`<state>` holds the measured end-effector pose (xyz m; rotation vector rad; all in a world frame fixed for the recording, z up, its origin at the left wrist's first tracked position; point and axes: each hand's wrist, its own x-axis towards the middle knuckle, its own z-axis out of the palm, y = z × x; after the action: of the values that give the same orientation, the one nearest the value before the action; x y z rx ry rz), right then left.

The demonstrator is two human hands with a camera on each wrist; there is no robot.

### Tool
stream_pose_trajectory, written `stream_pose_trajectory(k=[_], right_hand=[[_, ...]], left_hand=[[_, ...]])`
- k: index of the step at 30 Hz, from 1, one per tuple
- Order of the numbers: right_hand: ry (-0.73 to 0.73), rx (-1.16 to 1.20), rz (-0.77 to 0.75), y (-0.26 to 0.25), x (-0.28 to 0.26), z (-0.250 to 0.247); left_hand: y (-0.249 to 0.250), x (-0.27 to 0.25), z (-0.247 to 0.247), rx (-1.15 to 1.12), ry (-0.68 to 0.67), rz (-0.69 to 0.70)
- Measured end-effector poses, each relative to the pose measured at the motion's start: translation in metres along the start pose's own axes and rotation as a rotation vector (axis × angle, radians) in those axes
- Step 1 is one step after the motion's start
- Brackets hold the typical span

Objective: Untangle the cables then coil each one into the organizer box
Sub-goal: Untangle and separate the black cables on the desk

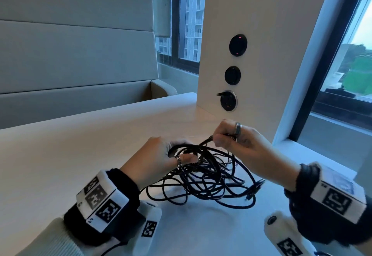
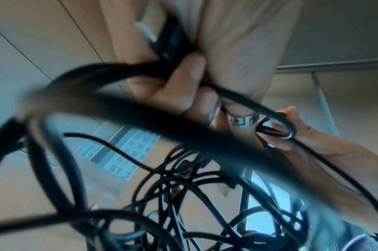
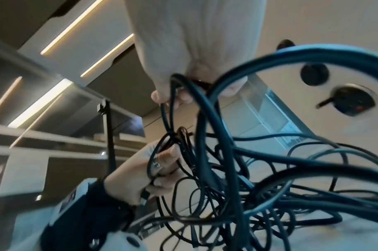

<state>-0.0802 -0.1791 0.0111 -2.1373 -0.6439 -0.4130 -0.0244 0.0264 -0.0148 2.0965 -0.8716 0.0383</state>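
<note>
A loose tangle of thin black cables [image 1: 209, 177] lies on the white table [image 1: 80, 145] between my hands. My left hand [image 1: 181, 153] grips a bunch of strands at the tangle's upper left, with fingers and thumb curled round them [image 2: 183, 84]. My right hand [image 1: 216, 139] is raised a little above the pile and pinches one cable near its top, so strands hang from it [image 3: 168, 100]. In the right wrist view the left hand [image 3: 162, 163] shows lower down among the cables [image 3: 248, 169]. No organizer box shows in any view.
A white pillar [image 1: 251, 34] with round black sockets [image 1: 232, 75] rises just behind the pile; a plug sits in the lowest socket [image 1: 228, 100]. A padded bench [image 1: 80, 64] lies beyond the table's far edge. Windows are on the right. A bluish flat item [image 1: 342, 181] lies behind my right wrist.
</note>
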Motion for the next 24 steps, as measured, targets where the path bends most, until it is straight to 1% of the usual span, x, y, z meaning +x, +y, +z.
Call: stream_pose_trajectory(k=[3,5,6,7,8,9,11,12,13,14,15,16,18,20,21,22,24], right_hand=[[-0.035,0.423,0.09,-0.002,-0.002,-0.005],[-0.065,0.668,0.163,-0.006,-0.001,-0.01],[-0.082,0.72,0.189,-0.009,-0.001,-0.013],[-0.102,0.709,0.211,-0.013,0.0,-0.015],[-0.123,0.62,0.224,-0.017,0.001,-0.017],[-0.147,0.449,0.219,-0.022,0.001,-0.019],[-0.182,0.008,0.169,-0.032,0.001,-0.021],[-0.18,-0.166,0.134,-0.036,0.001,-0.021],[-0.168,-0.284,0.106,-0.038,0.002,-0.02],[-0.148,-0.336,0.088,-0.04,0.002,-0.017],[-0.128,-0.318,0.076,-0.039,0.002,-0.015],[-0.113,-0.218,0.084,-0.037,0.003,-0.013],[-0.091,0.122,0.149,-0.032,0.004,-0.013],[-0.072,0.487,0.219,-0.028,0.006,-0.02],[-0.056,0.605,0.232,-0.026,0.006,-0.026],[-0.034,0.649,0.237,-0.023,0.006,-0.032],[0.029,0.597,0.255,-0.017,0.005,-0.043]], left_hand=[[-0.001,-0.001,-0.003,0.047,-0.013,-0.026],[-0.002,0.0,-0.006,0.08,-0.062,-0.042],[-0.001,0.0,-0.007,0.104,-0.076,-0.044],[0.001,0.0,-0.008,0.128,-0.068,-0.042],[0.003,-0.001,-0.01,0.146,-0.044,-0.051],[0.003,-0.002,-0.01,0.153,-0.01,-0.066],[0.004,-0.003,-0.009,0.161,0.043,-0.093],[0.005,-0.004,-0.007,0.181,0.056,-0.105],[0.008,-0.005,-0.003,0.204,0.068,-0.111],[0.01,-0.005,0.0,0.226,0.079,-0.117],[0.012,-0.005,0.002,0.232,0.095,-0.121],[0.015,-0.006,0.004,0.212,0.101,-0.127],[0.018,-0.007,0.004,0.164,0.104,-0.099],[0.015,-0.007,0.001,0.134,0.075,-0.085],[0.014,-0.007,-0.001,0.119,0.071,-0.087],[0.011,-0.007,-0.004,0.11,0.078,-0.081],[0.005,-0.005,-0.011,0.084,0.085,-0.069]])
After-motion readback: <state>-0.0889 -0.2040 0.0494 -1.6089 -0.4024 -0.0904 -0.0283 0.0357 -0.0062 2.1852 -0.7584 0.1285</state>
